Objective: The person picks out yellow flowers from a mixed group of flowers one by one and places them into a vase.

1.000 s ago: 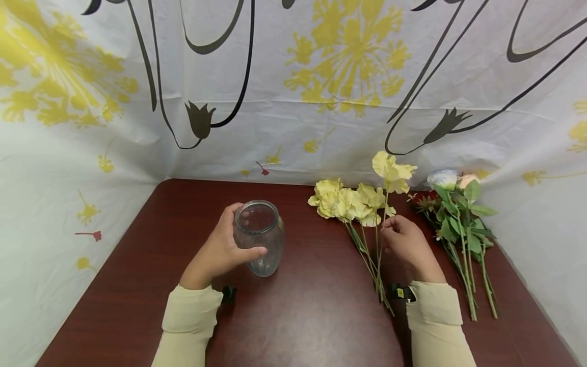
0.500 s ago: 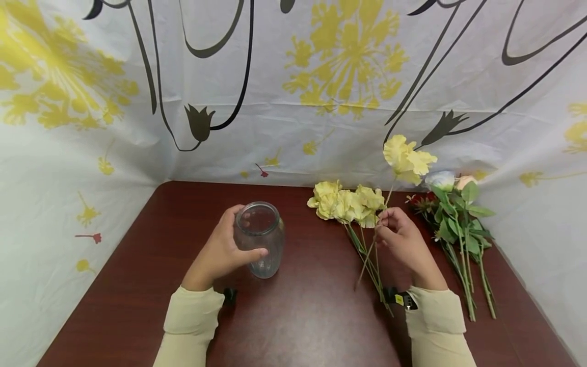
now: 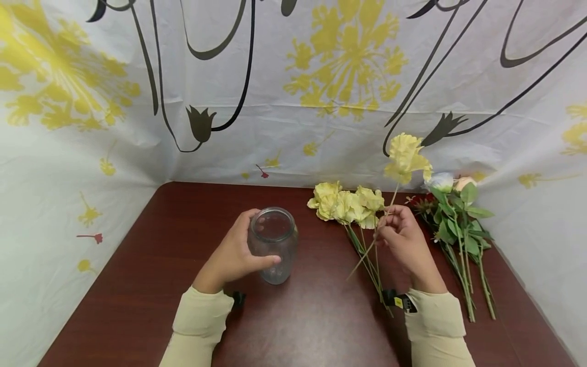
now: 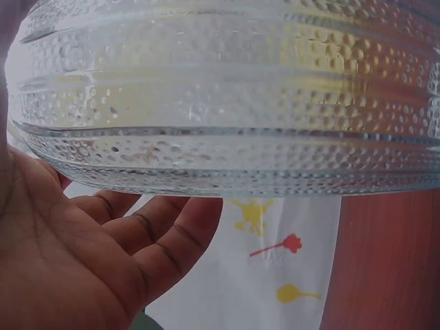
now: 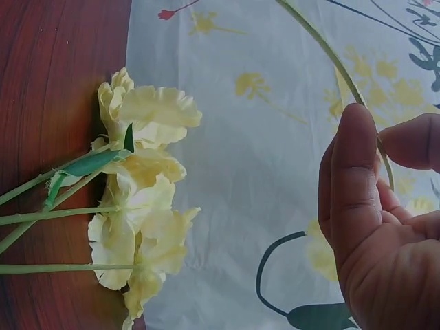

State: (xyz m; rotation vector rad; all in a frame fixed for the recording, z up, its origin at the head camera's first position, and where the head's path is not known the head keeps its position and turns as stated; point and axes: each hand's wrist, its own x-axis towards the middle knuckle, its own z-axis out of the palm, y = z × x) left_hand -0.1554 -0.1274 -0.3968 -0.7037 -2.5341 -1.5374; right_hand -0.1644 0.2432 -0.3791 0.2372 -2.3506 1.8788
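A clear glass vase (image 3: 275, 250) is gripped by the left hand (image 3: 236, 255), fingers behind its left side and thumb across the front. Its dimpled wall (image 4: 206, 103) fills the top of the left wrist view, above the fingers of the left hand (image 4: 103, 247). The right hand (image 3: 408, 244) pinches the stem of one yellow flower (image 3: 404, 158), bloom up and stem slanting down to the left. In the right wrist view that stem (image 5: 330, 51) runs between thumb and fingers of the right hand (image 5: 378, 227). Several yellow flowers (image 3: 344, 204) lie beside this hand.
Green-stemmed flowers (image 3: 463, 229) with pale blue, peach and red blooms lie on the right side of the dark red table (image 3: 133, 285). A white patterned cloth (image 3: 275, 132) stands behind and along both sides of the table.
The right hand has raised one yellow flower from beside the others, its stem now tilted down-left. The left hand and the vase have shifted a little to the right and nearer.
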